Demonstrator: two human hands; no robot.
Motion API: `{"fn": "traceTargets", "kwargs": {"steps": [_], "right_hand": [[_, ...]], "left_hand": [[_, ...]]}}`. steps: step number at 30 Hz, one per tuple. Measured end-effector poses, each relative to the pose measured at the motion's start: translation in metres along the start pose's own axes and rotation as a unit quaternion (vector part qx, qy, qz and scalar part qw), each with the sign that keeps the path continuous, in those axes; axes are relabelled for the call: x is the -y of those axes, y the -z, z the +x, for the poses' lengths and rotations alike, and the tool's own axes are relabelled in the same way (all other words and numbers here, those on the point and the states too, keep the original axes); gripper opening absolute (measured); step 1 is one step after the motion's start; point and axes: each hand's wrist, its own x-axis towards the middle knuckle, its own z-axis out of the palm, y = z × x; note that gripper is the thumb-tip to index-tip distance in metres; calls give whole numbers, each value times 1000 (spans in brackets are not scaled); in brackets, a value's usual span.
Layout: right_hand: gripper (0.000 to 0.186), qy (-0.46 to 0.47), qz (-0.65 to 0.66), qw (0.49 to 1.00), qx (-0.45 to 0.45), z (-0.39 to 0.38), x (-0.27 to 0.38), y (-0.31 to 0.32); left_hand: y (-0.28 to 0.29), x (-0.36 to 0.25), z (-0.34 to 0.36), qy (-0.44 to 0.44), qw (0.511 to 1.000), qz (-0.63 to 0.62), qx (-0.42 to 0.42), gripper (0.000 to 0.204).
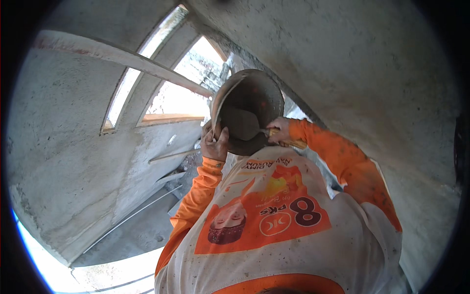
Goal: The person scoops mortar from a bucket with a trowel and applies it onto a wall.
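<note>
A dark, mortar-stained bucket (257,90) is tilted in front of my chest, its mouth facing me. My left hand (214,144) grips its left rim, thumb on one side and fingers on the other. In my right hand (279,131) is the yellowish handle of a trowel (240,124), held at the bucket's right edge. The trowel's broad grey blade reaches across the inside of the bucket. How much material lies in the bucket is hard to make out in the shadow.
Grey plastered walls rise on the left (63,147) and the right (387,78). A long beam (122,60) crosses in front of bright window openings (178,104) at the upper left. Below lie a thin wooden strip (174,156) and a grey slab (139,228).
</note>
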Motion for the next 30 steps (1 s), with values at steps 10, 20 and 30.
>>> {"fn": "traceTargets", "kwargs": {"steps": [10,20,30], "right_hand": [[45,-250,-293,888,-251,12,74,40],[28,139,-401,871,-246,-66,344,76],[30,137,96,676,-718,-110,343,160]], "left_hand": [[-44,82,4,250,952,-70,-163,47],[-54,129,-7,295,911,-122,-262,40],[-27,78,-27,345,905,-49,-243,49]]}}
